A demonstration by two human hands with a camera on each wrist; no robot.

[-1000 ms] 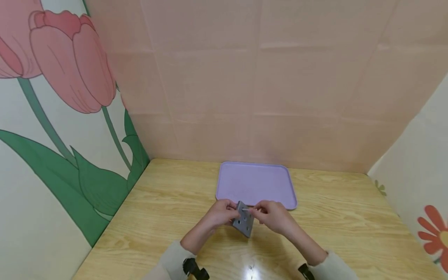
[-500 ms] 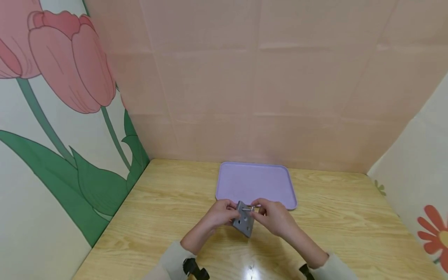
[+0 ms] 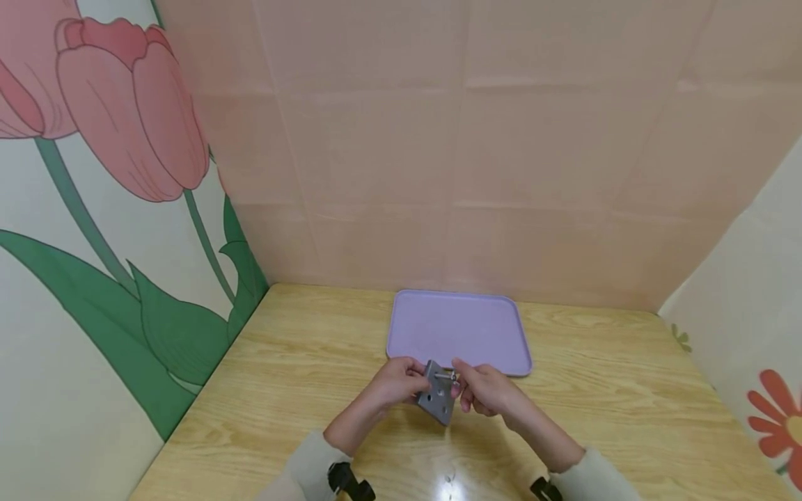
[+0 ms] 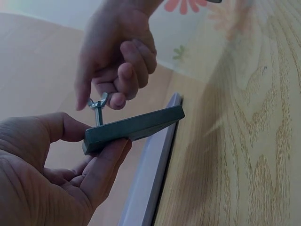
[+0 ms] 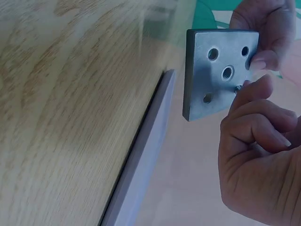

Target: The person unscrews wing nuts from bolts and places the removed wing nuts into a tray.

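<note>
My left hand [image 3: 397,381] pinches a square grey metal plate [image 3: 436,402] by one edge, holding it tilted above the table just in front of the tray. Several round holes show in the plate's face in the right wrist view; the middle one looks threaded. A small wing screw [image 4: 98,110] stands out of the plate near the edge by my left thumb, its shaft partly exposed. My right hand [image 3: 491,391] has its fingertips at the screw's wings, one finger stretched along one side and the curled fingers at the other. In the right wrist view those fingers mostly hide the screw.
A lilac tray [image 3: 460,330] lies on the wood-grain table [image 3: 301,369] behind the hands, against the pinkish back wall covering [image 3: 451,174]. Flower-patterned walls close off both sides. Dark straps [image 3: 351,480] sit round the sleeves.
The fingers of my right hand have shifted about the wing screw, and the hand has rolled so that its curled fingers show lower down. My left hand and the plate stay in place.
</note>
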